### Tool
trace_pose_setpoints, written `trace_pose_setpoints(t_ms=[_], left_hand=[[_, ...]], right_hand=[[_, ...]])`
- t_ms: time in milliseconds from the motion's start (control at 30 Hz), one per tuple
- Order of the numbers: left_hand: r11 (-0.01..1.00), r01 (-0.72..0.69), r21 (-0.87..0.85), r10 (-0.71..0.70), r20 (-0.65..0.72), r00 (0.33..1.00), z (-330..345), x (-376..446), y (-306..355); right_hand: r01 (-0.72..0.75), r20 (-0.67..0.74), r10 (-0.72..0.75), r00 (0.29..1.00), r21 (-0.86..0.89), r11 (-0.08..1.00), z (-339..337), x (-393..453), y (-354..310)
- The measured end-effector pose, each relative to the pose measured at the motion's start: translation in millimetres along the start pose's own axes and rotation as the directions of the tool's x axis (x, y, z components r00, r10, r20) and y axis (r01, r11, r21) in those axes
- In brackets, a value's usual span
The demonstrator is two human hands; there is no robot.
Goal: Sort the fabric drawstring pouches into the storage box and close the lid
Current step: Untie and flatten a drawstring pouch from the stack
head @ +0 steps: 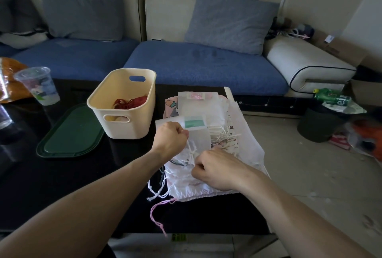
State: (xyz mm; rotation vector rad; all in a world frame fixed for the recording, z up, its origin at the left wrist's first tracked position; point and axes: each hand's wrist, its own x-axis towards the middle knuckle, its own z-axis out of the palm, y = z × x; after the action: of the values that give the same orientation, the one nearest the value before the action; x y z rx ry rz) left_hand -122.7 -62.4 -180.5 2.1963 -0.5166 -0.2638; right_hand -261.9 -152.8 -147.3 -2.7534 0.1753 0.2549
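Head view. Dark glossy counter point(62, 175) in front of a blue sofa point(186, 65) with two blue cushions.

Cream box point(124, 105) stands open at centre-left of the counter, handle slots at the near and far ends. Inside it: a red pouch point(132, 101) with red cord, low against the far wall. Green lid point(70, 133) lies flat on the counter just left of the box, its right edge tucked behind the box's near corner.

Pile of pouches point(206, 113) sits right of the box, near the counter's right edge: mostly white fabric, one with a strawberry print at the far left, tangled white cords in the middle. White and pink cords trail off the near side of the pile; the pink cord point(157, 212) runs toward the counter's front edge.

Left hand point(171, 136) over the pile's left side, fingers curled, pinching the edge of a white pouch with a green label point(194, 123); the pouch is lifted slightly off the pile.

Right hand point(215, 167) on the near part of the pile, fingers curled tight into the white fabric and cords; exactly which pouch it grips I cannot tell.

Clear plastic cup point(39, 86) stands at the far left of the counter, well apart from the box. Green bottle point(330, 96) lies on a bin right of the counter.
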Motion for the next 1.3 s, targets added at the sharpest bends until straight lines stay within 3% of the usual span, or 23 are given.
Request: trace_pose_setpoints(t_ms=[233,467,600,733,833,900,967,1000,1067,1133,1200,1300], left_hand=[[0.999,-0.022,-0.047,0.021,-0.02,1.0,3.1,2.7,-1.8],[0.995,-0.072,-0.072,0.064,-0.101,0.993,0.9,2.7,-0.5],[0.983,-0.075,-0.169,0.061,-0.085,0.994,-1.9,-0.7,2.0],[0.978,-0.145,-0.148,0.153,0.038,0.988,-16.7,-6.1,1.0],[0.966,-0.121,-0.23,0.189,0.302,0.934,-30.5,-14.4,-2.1],[0.973,-0.224,-0.061,0.228,0.433,0.872,-36.5,-22.6,-2.6],[0.899,-0.404,0.17,0.313,0.395,0.864,-34.6,-25.8,-4.3],[0.864,-0.46,0.203,0.381,0.332,0.863,-33.7,-26.8,-3.0],[0.875,-0.475,0.093,0.446,0.225,0.866,-34.4,-26.8,0.8],[0.918,-0.385,-0.092,0.396,0.235,0.888,-38.7,-25.7,5.8],[0.925,-0.261,-0.275,0.338,0.283,0.898,-44.3,-27.1,9.9],[0.855,-0.1,-0.509,0.313,0.353,0.882,-46.9,-30.2,12.6]], right_hand=[[0.054,0.015,-0.054,0.998,-0.03,0.998,-1.8,-4.5,-2.2],[0.041,0.068,-0.047,0.997,0.085,0.996,-7.7,0.0,4.0],[-0.004,0.081,-0.017,0.997,0.251,0.968,-10.3,1.4,18.9],[-0.019,-0.06,0.05,0.997,0.427,0.904,-11.6,-6.6,32.6],[0.044,-0.197,0.071,0.978,0.528,0.848,-23.0,-9.3,41.6],[0.103,-0.256,0.079,0.963,0.624,0.774,-29.6,-12.4,46.3],[0.168,-0.317,0.09,0.944,0.699,0.695,-31.5,-14.0,51.1],[0.209,-0.36,0.105,0.927,0.73,0.65,-31.6,-13.3,52.5],[0.302,-0.472,0.179,0.863,0.766,0.567,-32.0,-8.5,54.3],[0.317,-0.546,0.247,0.801,0.736,0.599,-33.4,-4.7,56.1],[0.242,-0.483,0.223,0.847,0.723,0.647,-32.0,-1.5,58.8],[0.176,-0.319,0.137,0.938,0.778,0.603,-22.0,4.9,62.7]])
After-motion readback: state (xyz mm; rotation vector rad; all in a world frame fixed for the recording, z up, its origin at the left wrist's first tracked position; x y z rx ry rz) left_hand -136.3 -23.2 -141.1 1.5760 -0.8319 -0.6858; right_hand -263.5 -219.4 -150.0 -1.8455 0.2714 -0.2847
